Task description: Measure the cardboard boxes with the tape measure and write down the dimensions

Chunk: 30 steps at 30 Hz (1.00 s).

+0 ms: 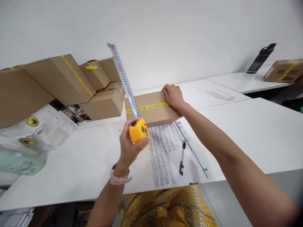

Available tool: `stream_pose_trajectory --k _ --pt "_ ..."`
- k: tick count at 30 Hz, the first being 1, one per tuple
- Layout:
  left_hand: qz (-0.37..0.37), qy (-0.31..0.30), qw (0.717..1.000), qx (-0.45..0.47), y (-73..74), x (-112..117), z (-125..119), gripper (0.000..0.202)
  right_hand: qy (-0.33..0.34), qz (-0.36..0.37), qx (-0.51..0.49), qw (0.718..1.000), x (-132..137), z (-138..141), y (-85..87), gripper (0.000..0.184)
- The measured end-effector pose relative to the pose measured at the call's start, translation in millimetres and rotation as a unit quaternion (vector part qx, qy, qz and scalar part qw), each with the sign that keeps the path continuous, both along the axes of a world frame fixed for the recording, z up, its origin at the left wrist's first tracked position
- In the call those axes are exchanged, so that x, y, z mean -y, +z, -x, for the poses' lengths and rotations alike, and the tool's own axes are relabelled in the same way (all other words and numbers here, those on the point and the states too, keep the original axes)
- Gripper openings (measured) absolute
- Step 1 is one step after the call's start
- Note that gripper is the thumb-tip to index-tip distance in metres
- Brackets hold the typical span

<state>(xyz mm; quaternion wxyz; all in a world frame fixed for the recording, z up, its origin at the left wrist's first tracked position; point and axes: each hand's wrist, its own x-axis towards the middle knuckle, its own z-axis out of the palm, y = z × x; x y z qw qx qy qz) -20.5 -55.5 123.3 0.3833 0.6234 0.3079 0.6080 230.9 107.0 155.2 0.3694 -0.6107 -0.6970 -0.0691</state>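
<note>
My left hand [129, 146] is closed around a yellow tape measure [139, 130], held up above the white table [248, 132]. Its metal blade [123, 78] sticks out upward and to the left, past the boxes behind. My right hand [173, 95] reaches forward and rests with curled fingers on the far right top edge of a small cardboard box [151, 108] with a yellow tape strip. That box sits at the top of a printed sheet [165, 154]. A pink watch is on my left wrist.
A pen [182, 159] and a flat ruler [193, 149] lie on the printed sheet. Several cardboard boxes [59, 78] are stacked at the back left above white cartons [40, 129]. Another box [284, 71] and a dark object [260, 58] sit on the far right table.
</note>
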Motion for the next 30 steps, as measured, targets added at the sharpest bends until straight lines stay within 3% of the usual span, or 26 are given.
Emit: stream_pose_trajectory --k 3,6,10,14,19,30 --pt "0.057 -0.076 0.995 -0.034 -28.6 21 -20 0.057 0.005 0.0 0.02 1.0 -6 4 -2.3 0.031" --pt "0.119 -0.111 0.986 -0.036 -53.1 34 -34 0.058 0.007 -0.002 0.04 0.999 -4 2 -4.5 0.033" --pt "0.174 -0.127 0.976 -0.015 -71.2 52 -44 0.061 0.007 -0.003 0.05 0.999 0 2 -3.5 0.041" --pt "0.208 -0.142 0.968 0.007 -78.7 70 -50 0.063 0.038 -0.004 0.063 0.997 -1 2 -1.0 0.054" --pt "0.26 -0.14 0.955 0.024 -81.4 86 -56 0.06 0.086 -0.005 0.076 0.993 -8 -1 -1.4 0.058" --pt "0.272 -0.165 0.947 0.041 -86.7 87 -60 0.061 0.096 -0.004 0.122 0.988 -16 -3 -4.4 0.05"
